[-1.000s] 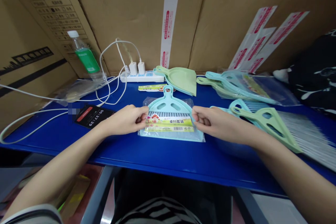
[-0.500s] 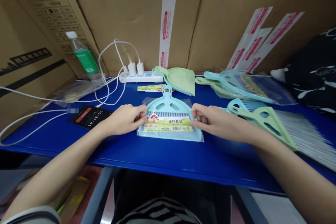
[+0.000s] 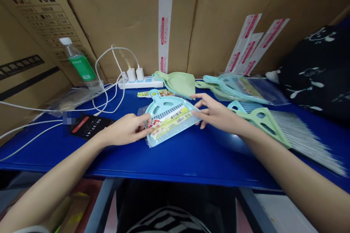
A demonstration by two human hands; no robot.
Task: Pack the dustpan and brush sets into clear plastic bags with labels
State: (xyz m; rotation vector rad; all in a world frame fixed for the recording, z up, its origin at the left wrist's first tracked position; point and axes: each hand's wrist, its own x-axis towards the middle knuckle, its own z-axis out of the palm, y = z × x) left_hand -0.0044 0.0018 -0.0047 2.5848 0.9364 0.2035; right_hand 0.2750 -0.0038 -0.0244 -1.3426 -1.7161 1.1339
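Observation:
A light-blue dustpan set in a clear bag [image 3: 167, 118], with a yellow-green label across it, lies tilted on the blue table [image 3: 180, 160]. My left hand [image 3: 127, 129] pinches the bag's left edge. At the bag's right side, my right hand [image 3: 216, 114] has its fingers spread and rests its fingertips on that edge.
A green dustpan [image 3: 179, 83] and bagged sets [image 3: 237, 88] lie behind. A green brush with grey bristles [image 3: 276, 127] sits right. A phone [image 3: 89, 126], cables, a power strip [image 3: 139, 82] and a bottle [image 3: 76, 62] are left. Cardboard boxes [image 3: 218, 18] form the back wall.
The bagged set has turned counter-clockwise, its right end lifted toward the back. My right hand has let go of its pinch and spread its fingers. My left hand keeps its hold.

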